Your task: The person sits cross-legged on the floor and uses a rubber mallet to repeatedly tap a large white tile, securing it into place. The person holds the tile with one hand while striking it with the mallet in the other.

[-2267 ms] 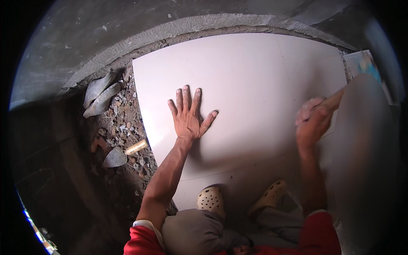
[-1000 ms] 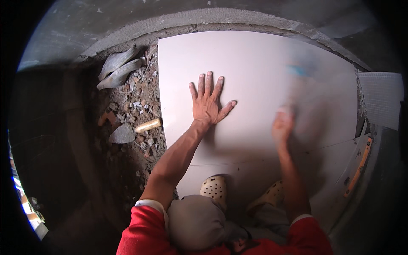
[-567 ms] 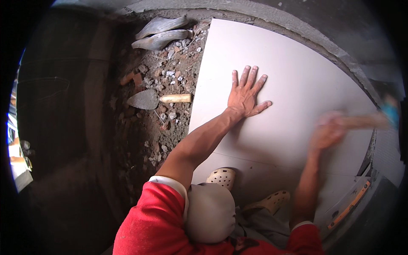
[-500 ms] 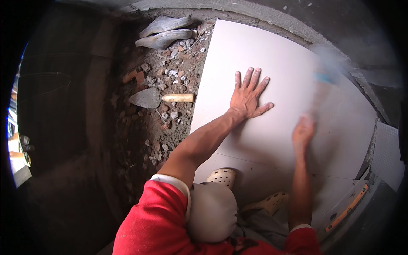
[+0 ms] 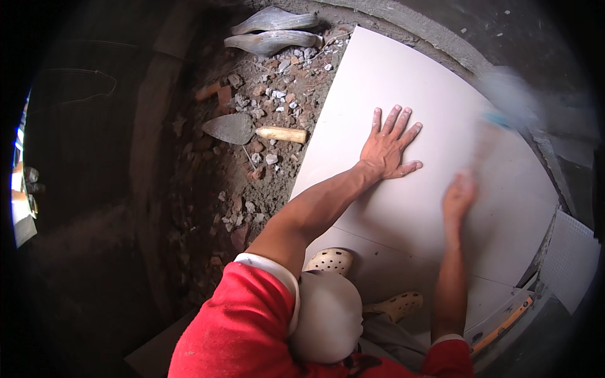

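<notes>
My left hand (image 5: 387,148) lies flat on a large white tile (image 5: 365,72), its fingers spread and its palm down. To its right, my right hand (image 5: 459,196) is closed round the handle of a mallet (image 5: 486,140). Motion smears the mallet's pale head and the blue patch where head and handle meet. The head is over the tile's far right edge; I cannot tell whether it touches the tile. Near my feet, a seam divides this tile from a second white tile (image 5: 372,244).
Left of the tile, a trowel (image 5: 232,130) with a wooden handle lies on rubble and mortar (image 5: 252,201). Two worn grey shoes (image 5: 274,39) rest beyond it. An orange spirit level (image 5: 501,326) and a white gridded sheet (image 5: 570,255) are at the right. Cream clogs (image 5: 403,305) stand on the nearer tile.
The view has shifted, so the tile, trowel and shoes appear farther right. My left hand keeps its place on the tile. The mallet in my right hand is blurred by motion in both frames.
</notes>
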Motion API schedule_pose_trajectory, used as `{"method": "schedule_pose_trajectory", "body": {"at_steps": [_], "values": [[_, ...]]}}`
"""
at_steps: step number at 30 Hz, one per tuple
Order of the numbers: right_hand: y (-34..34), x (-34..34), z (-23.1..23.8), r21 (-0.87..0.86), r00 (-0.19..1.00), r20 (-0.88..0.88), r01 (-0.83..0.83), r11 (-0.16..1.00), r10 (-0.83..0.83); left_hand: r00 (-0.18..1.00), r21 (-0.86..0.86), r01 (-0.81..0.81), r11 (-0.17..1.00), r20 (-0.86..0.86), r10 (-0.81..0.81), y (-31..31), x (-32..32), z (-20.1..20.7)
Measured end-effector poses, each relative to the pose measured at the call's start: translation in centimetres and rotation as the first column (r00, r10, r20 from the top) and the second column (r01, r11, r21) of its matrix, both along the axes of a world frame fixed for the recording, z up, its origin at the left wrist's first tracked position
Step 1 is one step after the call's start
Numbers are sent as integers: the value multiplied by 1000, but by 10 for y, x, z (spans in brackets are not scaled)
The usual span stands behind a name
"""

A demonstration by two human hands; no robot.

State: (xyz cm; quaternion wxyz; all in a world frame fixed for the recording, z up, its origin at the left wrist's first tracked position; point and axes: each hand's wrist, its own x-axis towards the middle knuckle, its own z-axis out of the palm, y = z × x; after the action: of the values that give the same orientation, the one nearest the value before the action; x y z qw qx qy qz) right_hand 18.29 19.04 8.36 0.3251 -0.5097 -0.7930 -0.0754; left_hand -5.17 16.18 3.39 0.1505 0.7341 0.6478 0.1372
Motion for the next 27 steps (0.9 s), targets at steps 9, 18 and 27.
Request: {"method": "schedule_pose_trajectory", "body": {"at_steps": [9,18,27], "values": [[35,20,48,-262,756,-648,-112,958,-89,1000,-1,3,1000,-17,-3,1,0,-1],[2,20,-30,-569,923,-182,183,802,-340,999,40,-27,999,23,26,-2,1,-2],[30,-20,161,-401,308,-914,-596,696,-263,976,5,-204,979,85,203,-58,-17,1]]}}
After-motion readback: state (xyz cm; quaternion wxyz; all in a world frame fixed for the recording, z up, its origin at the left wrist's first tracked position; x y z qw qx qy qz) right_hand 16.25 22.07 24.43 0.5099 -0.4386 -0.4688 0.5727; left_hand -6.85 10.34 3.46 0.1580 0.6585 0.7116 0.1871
